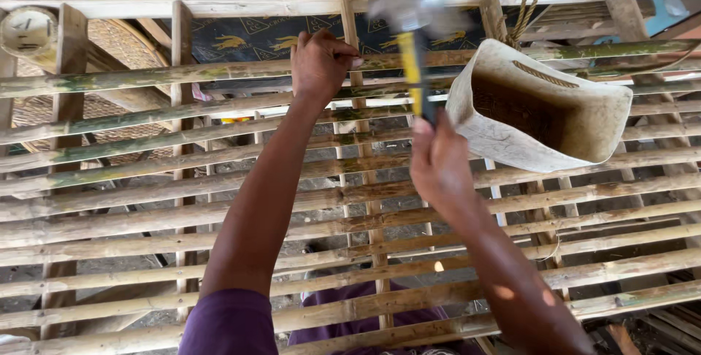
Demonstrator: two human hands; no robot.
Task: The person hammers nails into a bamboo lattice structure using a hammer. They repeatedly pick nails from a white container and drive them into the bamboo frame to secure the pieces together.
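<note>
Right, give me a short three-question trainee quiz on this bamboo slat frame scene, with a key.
1. True or false: the right hand grips a hammer with a yellow-and-black handle and blurred metal head.
2. Where are the left hand's fingertips? A) pinched at a green-tinged bamboo slat B) inside the container C) on the rope
3. Fill in: the off-white open-topped container hangs from the frame by a ____.

Key: 1 true; 2 A; 3 rope. Whether the left fingers hold a nail cannot be told.
</note>
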